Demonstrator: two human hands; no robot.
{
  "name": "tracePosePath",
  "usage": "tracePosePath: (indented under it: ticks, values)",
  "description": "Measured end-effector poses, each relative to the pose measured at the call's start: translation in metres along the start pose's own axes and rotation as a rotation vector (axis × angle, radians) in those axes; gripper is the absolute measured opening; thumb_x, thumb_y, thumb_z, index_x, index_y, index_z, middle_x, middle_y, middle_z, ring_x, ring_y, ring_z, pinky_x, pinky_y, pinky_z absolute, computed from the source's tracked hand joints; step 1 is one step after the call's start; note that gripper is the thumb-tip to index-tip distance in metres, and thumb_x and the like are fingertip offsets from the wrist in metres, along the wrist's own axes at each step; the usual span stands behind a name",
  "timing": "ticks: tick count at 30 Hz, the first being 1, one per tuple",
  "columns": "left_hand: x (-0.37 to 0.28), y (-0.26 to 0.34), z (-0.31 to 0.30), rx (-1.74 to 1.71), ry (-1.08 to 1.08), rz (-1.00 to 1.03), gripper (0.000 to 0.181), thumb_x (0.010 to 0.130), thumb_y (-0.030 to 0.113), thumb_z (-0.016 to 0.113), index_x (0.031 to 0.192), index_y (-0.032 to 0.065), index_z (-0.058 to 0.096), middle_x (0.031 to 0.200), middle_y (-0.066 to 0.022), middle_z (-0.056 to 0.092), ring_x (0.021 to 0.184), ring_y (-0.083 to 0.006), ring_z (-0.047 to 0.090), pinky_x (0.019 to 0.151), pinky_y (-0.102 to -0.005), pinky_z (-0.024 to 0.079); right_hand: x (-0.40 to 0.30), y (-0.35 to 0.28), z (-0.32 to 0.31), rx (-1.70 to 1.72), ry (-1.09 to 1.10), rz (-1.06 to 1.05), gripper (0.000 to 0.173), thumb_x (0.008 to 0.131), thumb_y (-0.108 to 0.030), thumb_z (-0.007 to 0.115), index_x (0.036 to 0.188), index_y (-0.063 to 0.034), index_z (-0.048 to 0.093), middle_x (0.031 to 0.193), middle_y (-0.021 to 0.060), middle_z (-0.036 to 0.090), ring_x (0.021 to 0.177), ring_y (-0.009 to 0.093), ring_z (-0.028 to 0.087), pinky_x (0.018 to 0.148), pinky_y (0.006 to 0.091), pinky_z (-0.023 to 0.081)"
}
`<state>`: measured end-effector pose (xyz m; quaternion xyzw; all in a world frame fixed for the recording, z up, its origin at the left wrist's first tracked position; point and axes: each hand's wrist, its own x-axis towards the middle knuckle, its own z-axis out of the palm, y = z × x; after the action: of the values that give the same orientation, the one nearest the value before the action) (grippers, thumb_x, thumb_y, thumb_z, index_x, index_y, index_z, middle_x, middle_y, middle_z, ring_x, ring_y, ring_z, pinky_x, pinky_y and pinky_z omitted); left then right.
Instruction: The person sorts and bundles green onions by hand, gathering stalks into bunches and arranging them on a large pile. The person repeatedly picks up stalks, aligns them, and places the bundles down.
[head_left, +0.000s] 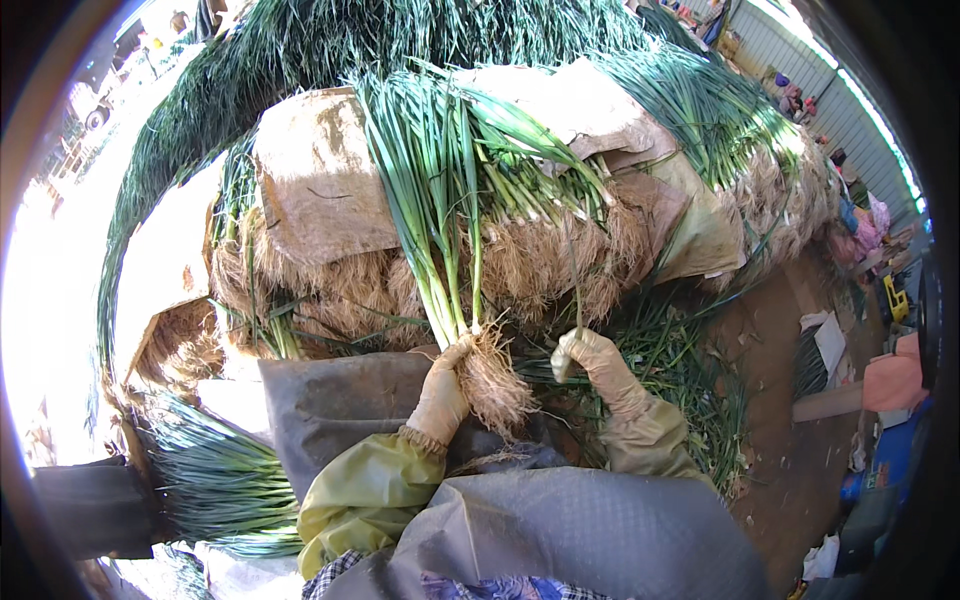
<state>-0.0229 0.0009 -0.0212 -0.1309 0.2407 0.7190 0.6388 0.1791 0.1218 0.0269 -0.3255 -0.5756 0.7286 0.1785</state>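
Gloved and in a yellow-green sleeve, my left hand (444, 394) is closed around the lower end of a bunch of green onions (435, 247). The roots (495, 379) hang over its right side, and the long leaves point away across the heap. My right hand (589, 356), gloved too, is to the right of the roots with its fingers curled on the lower end of a thin, dull strand (576, 285). Just beyond both hands lie more green onions (540, 195), their brown roots towards me. A grey apron (555, 517) covers my lap.
Tan sacking (322, 180) lies over parts of the onion heap. At lower left is another pile of green onions (225, 480), beside a dark sleeve-like shape (94, 510). Loose leaves (690, 375) litter the brown floor (787, 465) at right. Several people sit far right, near a corrugated wall (847, 97).
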Motion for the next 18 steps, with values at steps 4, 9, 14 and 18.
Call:
tracePosePath:
  ticks: [4,9,14,18]
  values:
    - [-0.012,0.001,0.001,-0.129,-0.275,-0.120,0.035,0.087,0.021,0.056,0.115,-0.0004,0.054,0.098,-0.0113,0.064,0.083,-0.0209,0.062,0.074,-0.0327,0.053,0.014,0.004,-0.033,-1.631,-0.036,0.363,0.052,0.088,-0.051,0.042,0.098,-0.0018,0.059,0.080,0.0091,0.063,0.065,0.020,0.061,0.064,0.0347,0.049]
    - [-0.021,-0.013,-0.001,-0.166,-0.447,-0.205,0.041,0.084,0.029,0.059,0.116,0.0041,0.051,0.093,-0.0092,0.061,0.071,-0.0180,0.058,0.065,-0.0300,0.052,0.113,-0.011,0.016,-0.083,-0.170,-0.072,0.056,0.095,-0.045,0.036,0.122,0.0020,0.049,0.058,-0.0039,0.045,0.051,0.010,0.044,0.061,0.0248,0.047]
    - [-0.020,-0.011,-0.006,-0.140,-0.503,-0.068,0.035,0.086,0.034,0.052,0.108,0.0062,0.049,0.086,-0.0075,0.051,0.067,-0.0186,0.048,0.058,-0.0320,0.045,0.164,-0.012,0.066,0.654,-0.147,-0.033,0.025,0.087,-0.024,0.059,0.101,-0.0035,0.060,0.058,-0.0045,0.048,0.046,0.006,0.039,0.045,0.0211,0.041]
    - [-0.012,-0.009,-0.008,-0.257,-0.538,-0.082,0.034,0.088,0.032,0.050,0.109,0.0047,0.049,0.088,-0.0084,0.050,0.071,-0.0193,0.047,0.060,-0.0327,0.043,0.117,0.006,0.050,0.751,0.052,-0.065,0.019,0.089,-0.022,0.054,0.091,-0.0038,0.057,0.059,-0.0029,0.049,0.047,0.010,0.042,0.057,0.0310,0.049]
